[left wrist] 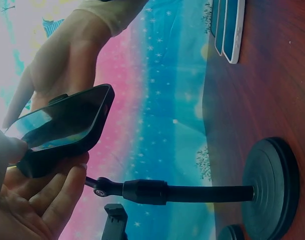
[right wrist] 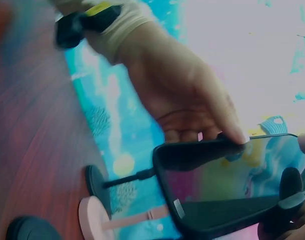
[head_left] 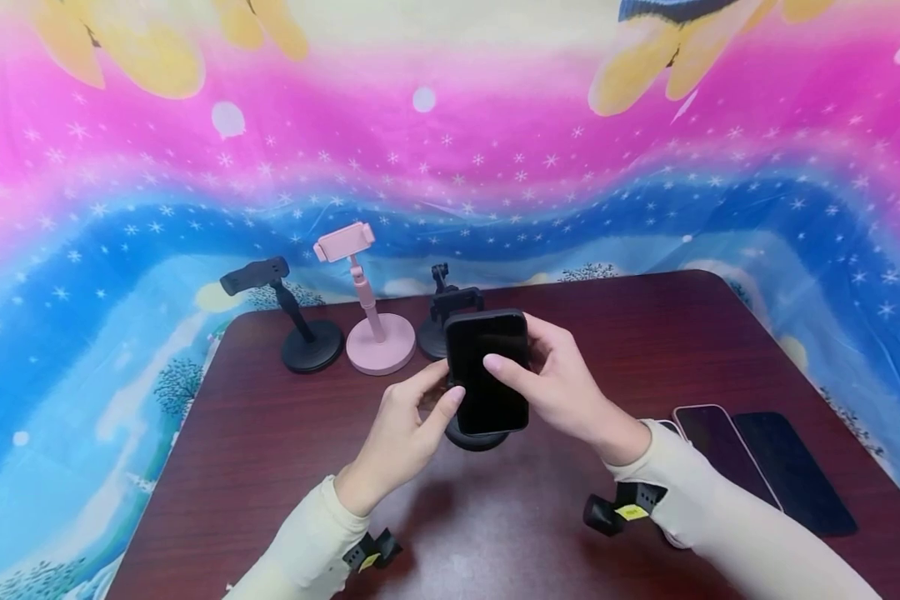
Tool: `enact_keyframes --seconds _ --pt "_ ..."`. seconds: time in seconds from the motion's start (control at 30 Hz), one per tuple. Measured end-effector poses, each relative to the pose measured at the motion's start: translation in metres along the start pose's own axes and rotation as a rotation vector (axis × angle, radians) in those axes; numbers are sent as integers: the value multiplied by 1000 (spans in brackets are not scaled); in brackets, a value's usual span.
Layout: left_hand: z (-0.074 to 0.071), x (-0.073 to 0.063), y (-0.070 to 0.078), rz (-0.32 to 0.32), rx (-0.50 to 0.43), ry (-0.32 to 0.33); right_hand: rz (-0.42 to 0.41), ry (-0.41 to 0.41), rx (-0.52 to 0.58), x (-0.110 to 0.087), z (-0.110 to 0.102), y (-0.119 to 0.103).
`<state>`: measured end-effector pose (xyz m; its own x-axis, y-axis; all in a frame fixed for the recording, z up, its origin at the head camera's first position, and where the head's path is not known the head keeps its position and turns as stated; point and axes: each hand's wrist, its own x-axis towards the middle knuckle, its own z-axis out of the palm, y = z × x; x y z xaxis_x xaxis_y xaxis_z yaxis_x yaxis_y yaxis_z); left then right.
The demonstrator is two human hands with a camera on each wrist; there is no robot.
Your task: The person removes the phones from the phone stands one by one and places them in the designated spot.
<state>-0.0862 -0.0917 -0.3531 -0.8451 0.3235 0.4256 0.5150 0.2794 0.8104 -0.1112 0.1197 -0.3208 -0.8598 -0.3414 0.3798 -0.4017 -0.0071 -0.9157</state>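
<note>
A black smartphone (head_left: 487,392), its screen dark, is tilted up at the head of a black phone stand (left wrist: 210,194). Its round base (head_left: 478,440) shows below the phone in the head view. My left hand (head_left: 405,425) grips the phone's left edge, thumb in front and fingers behind. From the right side, my right hand (head_left: 570,383) holds the phone with its thumb over the screen and its fingers behind. The phone hides most of the stand's clamp.
At the back left stand a black phone stand (head_left: 311,344) and a pink one (head_left: 380,343). Another black stand (head_left: 433,337) is partly hidden behind the phone. A light-rimmed phone (head_left: 727,454) and a dark phone (head_left: 795,471) lie on the wooden table (head_left: 270,467) at right.
</note>
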Motion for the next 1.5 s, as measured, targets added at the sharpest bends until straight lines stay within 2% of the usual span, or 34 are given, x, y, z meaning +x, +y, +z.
enact_keyframes --seconds 0.2,0.4,0.7,0.9,1.13,1.5 --pt "1 1 1 6 4 -5 82 -41 12 7 1 -6" --pt "3 1 0 30 32 18 114 -68 12 10 -1 -6" --pt "2 1 0 37 13 36 103 -87 21 13 0 -3" --pt "2 0 0 53 -2 33 99 -55 19 13 3 -1" --pt "4 0 -2 84 -57 28 78 -14 31 12 7 -1" --pt "4 2 -4 62 -194 5 97 -32 78 11 8 1"
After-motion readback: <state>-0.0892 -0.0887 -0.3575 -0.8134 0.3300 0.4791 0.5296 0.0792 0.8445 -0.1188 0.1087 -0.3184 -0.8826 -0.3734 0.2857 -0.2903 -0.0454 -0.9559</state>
